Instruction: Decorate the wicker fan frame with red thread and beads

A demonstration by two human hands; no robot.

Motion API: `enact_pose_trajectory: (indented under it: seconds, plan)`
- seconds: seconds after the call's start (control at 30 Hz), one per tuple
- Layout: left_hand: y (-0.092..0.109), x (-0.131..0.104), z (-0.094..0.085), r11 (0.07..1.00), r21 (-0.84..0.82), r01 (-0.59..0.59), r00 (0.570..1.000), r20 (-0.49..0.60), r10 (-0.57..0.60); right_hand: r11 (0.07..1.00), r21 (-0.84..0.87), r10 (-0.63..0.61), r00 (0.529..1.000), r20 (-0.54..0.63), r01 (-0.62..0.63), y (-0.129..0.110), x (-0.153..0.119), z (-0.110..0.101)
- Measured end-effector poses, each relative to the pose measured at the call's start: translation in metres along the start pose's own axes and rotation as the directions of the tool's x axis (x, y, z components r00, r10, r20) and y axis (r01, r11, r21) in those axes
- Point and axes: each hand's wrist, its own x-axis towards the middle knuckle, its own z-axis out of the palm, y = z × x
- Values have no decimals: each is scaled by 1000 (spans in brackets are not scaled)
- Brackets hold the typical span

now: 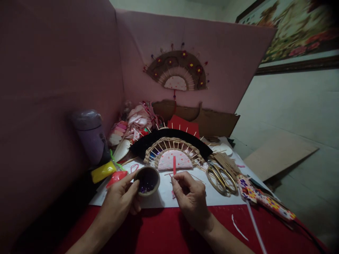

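My left hand (119, 195) grips a small round bowl (156, 185) by its left rim, tilted toward me. Dark, shiny purple beads (145, 185) lie inside it. My right hand (192, 197) is closed in a pinch at the lower end of a red strip (174, 164); what lies between the fingertips is too small to make out. That strip hangs over the pale, red-dotted half-round base of a handmade fan (175, 159). The fan has a woven band, thin sticks and a black outer arc, and stands upright just beyond both hands.
Gold-handled scissors (221, 178) and a flower-patterned glue gun (265, 201) lie at the right. Yellow (103, 172) and red packets (116, 178) and a purple tumbler (91, 141) are at the left. Behind, a brown fan (177, 60) hangs on the pink panel.
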Motion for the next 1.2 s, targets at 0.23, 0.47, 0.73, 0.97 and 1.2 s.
enact_pose_trajectory:
  seconds: [0.23,0.47,0.73,0.97,1.2]
  plan:
    - [14,9,-14,877,414,-242,968,37,249,1000,11,11,1000,17,-11,0,1,0]
    - [66,46,-19,388,796,-463,879,359,314,999,29,16,1000,13,-17,0,-1,1]
    - [40,62,-14,651,598,-467,883,282,375,924,302,263,963,-59,-234,-5,13,-5]
    - [36,38,2,886,431,-172,979,-24,202,876,391,350,930,-112,-283,-7,19,-8]
    - [38,27,22,959,283,14,996,-86,11,884,385,332,936,-120,-264,-7,18,-9]
